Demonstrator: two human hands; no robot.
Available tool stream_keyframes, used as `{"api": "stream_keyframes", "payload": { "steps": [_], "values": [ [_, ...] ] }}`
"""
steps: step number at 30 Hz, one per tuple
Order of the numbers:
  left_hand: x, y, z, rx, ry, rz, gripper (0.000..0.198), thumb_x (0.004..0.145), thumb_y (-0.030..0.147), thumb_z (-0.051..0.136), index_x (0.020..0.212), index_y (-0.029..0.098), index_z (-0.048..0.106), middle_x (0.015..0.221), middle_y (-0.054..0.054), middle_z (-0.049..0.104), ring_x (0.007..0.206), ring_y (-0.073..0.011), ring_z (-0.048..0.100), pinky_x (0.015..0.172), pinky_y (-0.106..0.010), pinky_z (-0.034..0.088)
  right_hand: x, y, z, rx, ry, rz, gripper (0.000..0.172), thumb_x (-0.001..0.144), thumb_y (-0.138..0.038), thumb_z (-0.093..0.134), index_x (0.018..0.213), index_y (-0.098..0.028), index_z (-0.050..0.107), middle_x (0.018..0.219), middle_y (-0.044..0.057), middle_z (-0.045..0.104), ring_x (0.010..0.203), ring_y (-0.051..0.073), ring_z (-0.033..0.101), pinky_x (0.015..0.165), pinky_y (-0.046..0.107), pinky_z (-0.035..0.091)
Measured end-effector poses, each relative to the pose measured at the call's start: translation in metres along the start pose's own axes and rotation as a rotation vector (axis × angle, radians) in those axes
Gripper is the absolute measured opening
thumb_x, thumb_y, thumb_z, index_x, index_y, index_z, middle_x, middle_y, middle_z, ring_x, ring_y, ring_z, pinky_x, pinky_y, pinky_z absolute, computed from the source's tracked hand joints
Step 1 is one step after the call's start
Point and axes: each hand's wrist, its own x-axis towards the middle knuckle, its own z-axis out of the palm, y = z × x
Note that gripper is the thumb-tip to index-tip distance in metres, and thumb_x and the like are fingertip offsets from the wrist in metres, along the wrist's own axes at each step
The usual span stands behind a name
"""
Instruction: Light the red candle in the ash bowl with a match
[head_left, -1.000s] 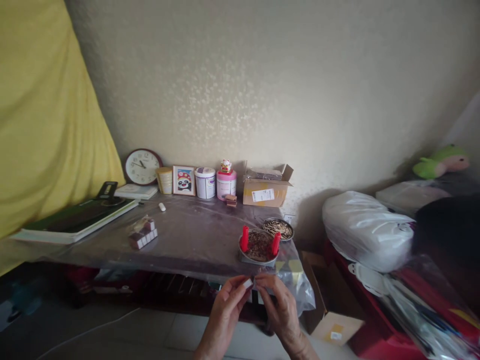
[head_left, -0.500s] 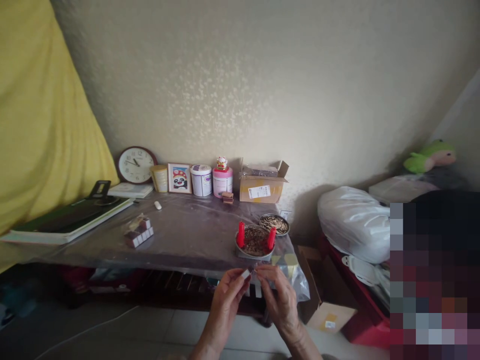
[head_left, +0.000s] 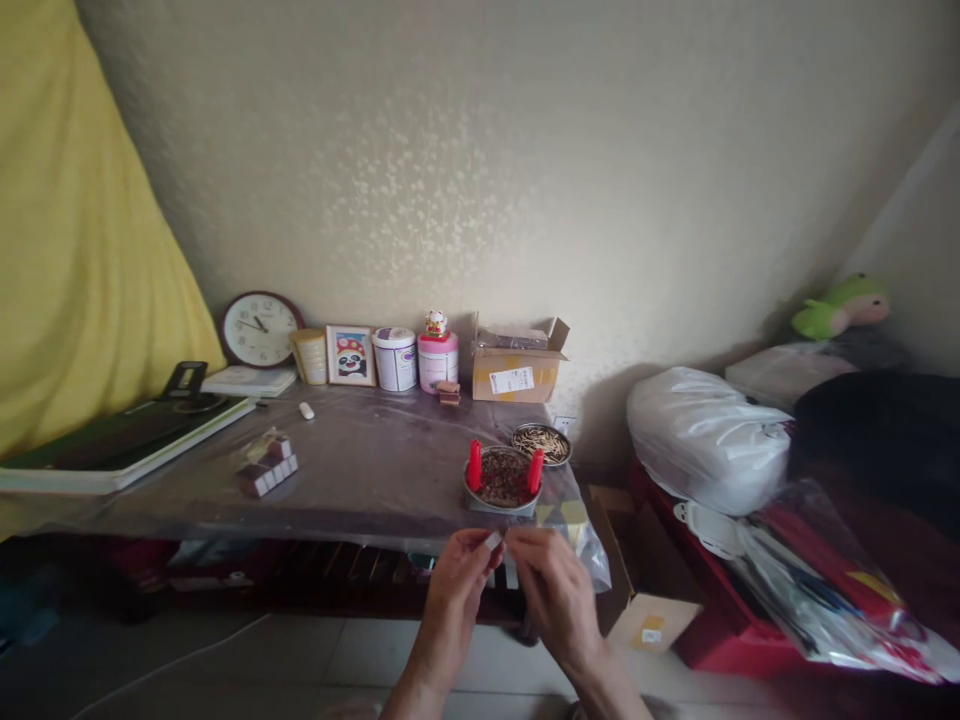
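My left hand is closed round a small matchbox, whose pale end shows between thumb and fingers. Close against it is my right hand, its fingertips pinched together at the box's edge; what they hold, if anything, is too small to make out. Just beyond both hands, near the table's front edge, stands a round tin filled with brown bits, with two red upright pieces at its sides. Behind it sits a dish of matchsticks. A pack of matchboxes lies farther left on the table.
Plastic sheeting covers the table. Along the wall stand a clock, a framed panda picture, two canisters and a cardboard box. An open carton and a white bag are at right.
My right hand has come closer to the matchbox, its fingers curling inward. My left hand keeps its hold. The whole view has shifted slightly, so the table things appear farther left.
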Motion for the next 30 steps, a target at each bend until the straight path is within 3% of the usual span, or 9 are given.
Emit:
{"api": "stream_keyframes", "payload": {
  "steps": [2,6,16,24,30],
  "values": [
    [-0.002,0.003,0.002,0.023,-0.014,-0.002,0.019,0.078,0.033,0.066,0.089,0.018,0.067,0.093,-0.004,0.07,0.093,-0.0165,0.059,0.091,-0.032,0.042,-0.005,0.017,0.005,-0.123,0.016,0.054,0.019,0.089,-0.01,0.049,0.096,-0.022,0.062,0.088,0.005,0.07,0.08,0.017,0.066,0.072,0.031,0.053],
    [-0.006,0.008,0.002,0.048,-0.011,-0.035,0.018,0.081,0.033,0.063,0.091,0.018,0.067,0.099,-0.005,0.069,0.096,-0.0164,0.058,0.096,-0.034,0.039,-0.011,0.047,0.001,-0.205,0.24,0.266,0.01,0.089,-0.02,0.053,0.09,-0.021,0.063,0.086,0.005,0.068,0.08,0.017,0.064,0.073,0.031,0.052],
    [-0.002,0.012,-0.007,0.043,0.024,-0.038,0.022,0.078,0.036,0.066,0.092,0.018,0.068,0.106,-0.007,0.071,0.094,-0.0161,0.059,0.093,-0.032,0.041,-0.013,0.056,-0.015,0.08,0.386,0.696,0.021,0.085,-0.039,0.057,0.083,-0.02,0.064,0.083,0.002,0.065,0.079,0.018,0.06,0.072,0.03,0.048],
    [-0.002,0.014,-0.007,0.05,0.077,-0.062,0.025,0.074,0.038,0.069,0.089,0.018,0.07,0.103,-0.007,0.071,0.093,-0.0166,0.059,0.09,-0.031,0.043,-0.007,0.061,-0.023,0.135,0.488,0.678,0.017,0.084,-0.037,0.061,0.082,-0.02,0.065,0.083,0.001,0.063,0.077,0.016,0.057,0.072,0.03,0.046],
    [-0.001,0.013,-0.008,0.054,0.093,-0.061,0.028,0.072,0.04,0.071,0.088,0.017,0.071,0.097,-0.006,0.071,0.09,-0.0162,0.06,0.087,-0.029,0.044,-0.007,0.065,-0.021,0.09,0.488,0.603,0.016,0.084,-0.035,0.062,0.078,-0.02,0.064,0.081,0.0,0.06,0.077,0.016,0.056,0.074,0.031,0.046]
  ]
}}
